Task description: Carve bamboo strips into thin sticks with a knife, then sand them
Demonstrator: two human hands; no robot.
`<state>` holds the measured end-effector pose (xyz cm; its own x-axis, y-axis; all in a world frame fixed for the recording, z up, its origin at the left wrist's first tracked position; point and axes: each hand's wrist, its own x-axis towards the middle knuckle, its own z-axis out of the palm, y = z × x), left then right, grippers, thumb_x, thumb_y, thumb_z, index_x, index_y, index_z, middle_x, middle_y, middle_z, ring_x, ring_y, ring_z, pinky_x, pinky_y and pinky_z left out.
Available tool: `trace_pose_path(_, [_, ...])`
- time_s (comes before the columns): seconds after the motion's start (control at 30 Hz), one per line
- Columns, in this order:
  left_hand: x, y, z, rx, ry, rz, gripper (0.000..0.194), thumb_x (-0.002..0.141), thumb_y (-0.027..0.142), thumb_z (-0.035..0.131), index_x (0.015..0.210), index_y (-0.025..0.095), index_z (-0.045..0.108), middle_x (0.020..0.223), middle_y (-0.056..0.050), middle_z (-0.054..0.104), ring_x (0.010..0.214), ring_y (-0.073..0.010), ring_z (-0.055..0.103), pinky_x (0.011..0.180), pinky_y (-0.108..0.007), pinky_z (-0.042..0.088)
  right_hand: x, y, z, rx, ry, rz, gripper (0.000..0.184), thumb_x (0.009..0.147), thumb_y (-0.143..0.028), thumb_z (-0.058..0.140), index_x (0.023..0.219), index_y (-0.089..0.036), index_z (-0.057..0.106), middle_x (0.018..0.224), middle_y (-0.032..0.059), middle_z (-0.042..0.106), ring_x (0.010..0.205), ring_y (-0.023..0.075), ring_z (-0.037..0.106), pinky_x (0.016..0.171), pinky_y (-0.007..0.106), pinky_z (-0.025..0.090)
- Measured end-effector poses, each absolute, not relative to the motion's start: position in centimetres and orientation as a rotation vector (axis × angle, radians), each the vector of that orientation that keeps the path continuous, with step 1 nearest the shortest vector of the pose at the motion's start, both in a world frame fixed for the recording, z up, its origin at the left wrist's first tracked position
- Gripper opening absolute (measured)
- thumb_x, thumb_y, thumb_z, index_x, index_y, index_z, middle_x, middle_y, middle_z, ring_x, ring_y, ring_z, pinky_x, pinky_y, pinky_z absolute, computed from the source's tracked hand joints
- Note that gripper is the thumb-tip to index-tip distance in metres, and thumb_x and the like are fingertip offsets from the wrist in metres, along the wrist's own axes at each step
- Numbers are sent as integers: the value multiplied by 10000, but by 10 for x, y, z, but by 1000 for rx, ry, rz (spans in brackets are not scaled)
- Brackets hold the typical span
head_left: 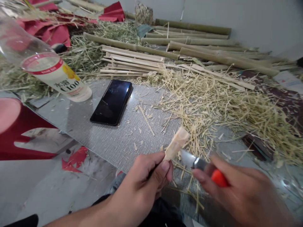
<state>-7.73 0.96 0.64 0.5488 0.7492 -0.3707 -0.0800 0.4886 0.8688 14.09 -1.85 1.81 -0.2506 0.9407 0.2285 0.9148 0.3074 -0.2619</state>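
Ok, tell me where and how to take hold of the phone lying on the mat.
Grip the phone by its two long edges, coming from above on its near short end. It lies flat and face up, with bare mat around that end, so only the thin sides offer purchase.

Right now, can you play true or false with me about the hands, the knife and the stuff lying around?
1. The left hand holds a short pale piece of bamboo. True.
2. The right hand holds a pair of scissors. False: it grips a knife with an orange handle.
3. The knife's blade is right beside the bamboo piece. True.
4. A black phone lies flat on the grey mat, screen dark. True.
5. The bottle stands upright on the phone. False: it is tilted, up at the left, apart from the phone.
6. The long bamboo poles are stacked under the hands. False: they lie at the far side, beyond the heap of shavings.
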Motion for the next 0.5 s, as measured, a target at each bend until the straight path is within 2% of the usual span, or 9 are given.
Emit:
trace_pose_path(0.13, [-75,7,6,946,811,599,386,1008,452,466,731,183,466,565,79,307,472,-54,240,420,-178,203,118,-16,15,-1624,-2280,89,522,986,-622,362,644,-240,458,406,-59,454,298,109,440,362,302,245])
trace_pose_path(0.27, [-77,5,3,1165,874,641,359,1036,365,414,737,180,487,603,60,368,495,-58,301,449,-179,248,115,-14,9,-1642,-2292,127,523,989,-621,354,631,-246,428,414,-63,459,320,117,466,384,304,246])
trace_pose_path(0.37, [-79,4,3,1315,973,632,343,1031,331,420,736,179,507,665,31,447,592,-77,400,515,-183,303,123,-9,9,-1656,-2330,-78,539,977,-654,333,671,-241,496,425,-43,470,329,145,470,399,304,229])
trace_pose_path(0.47, [-82,0,4,1278,982,550,395,1035,384,390,708,183,481,607,44,394,558,-82,361,511,-201,288,154,2,17,-1834,-2240,-134,574,949,-695,327,659,-244,532,426,-18,472,303,137,381,392,286,151])
trace_pose_path(0.5, [-85,-1,4,1252,950,516,421,1034,416,380,696,184,472,572,54,356,519,-78,325,486,-209,261,168,5,21,-1992,-2091,-82,599,913,-737,362,590,-246,474,362,-30,381,273,116,286,381,277,117])
